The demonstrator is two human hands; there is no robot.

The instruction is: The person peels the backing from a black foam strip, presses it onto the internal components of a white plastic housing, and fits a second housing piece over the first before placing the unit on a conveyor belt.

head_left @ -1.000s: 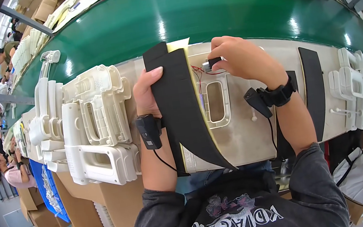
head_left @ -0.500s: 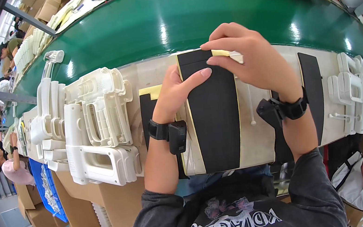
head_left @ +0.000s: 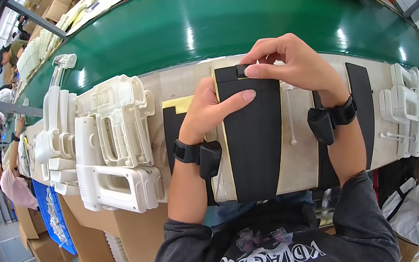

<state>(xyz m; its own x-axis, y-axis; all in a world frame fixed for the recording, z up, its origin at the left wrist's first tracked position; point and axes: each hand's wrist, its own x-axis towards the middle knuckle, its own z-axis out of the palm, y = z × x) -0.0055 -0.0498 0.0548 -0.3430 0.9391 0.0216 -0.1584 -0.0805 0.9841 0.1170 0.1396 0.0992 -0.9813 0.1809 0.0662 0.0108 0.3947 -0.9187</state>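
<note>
A long black foam sheet (head_left: 253,146) with thin yellow edges lies lengthwise in front of me, tapering toward its near end. My left hand (head_left: 211,108) grips its left edge near the far end, thumb flat on top and the other fingers hidden underneath. At the sheet's far right corner, my right hand (head_left: 291,62) pinches a small black piece (head_left: 240,71) between thumb and fingers. Whether that piece is a loose bit or a folded corner of the sheet, I cannot tell. Another black sheet (head_left: 175,136) with a yellow patch (head_left: 177,105) lies beside my left wrist.
White plastic housings (head_left: 112,167) are stacked at the left, and more white handle parts (head_left: 405,101) stand at the right. A black strip (head_left: 362,108) and a thin white rod (head_left: 290,119) lie on the table. Beyond runs a green conveyor belt (head_left: 153,42). People work on both sides.
The black sheet has shifted slightly right and toward me. My right hand has moved a little nearer; the pale yellow-and-white strip in its fingers no longer shows, and a small black piece does.
</note>
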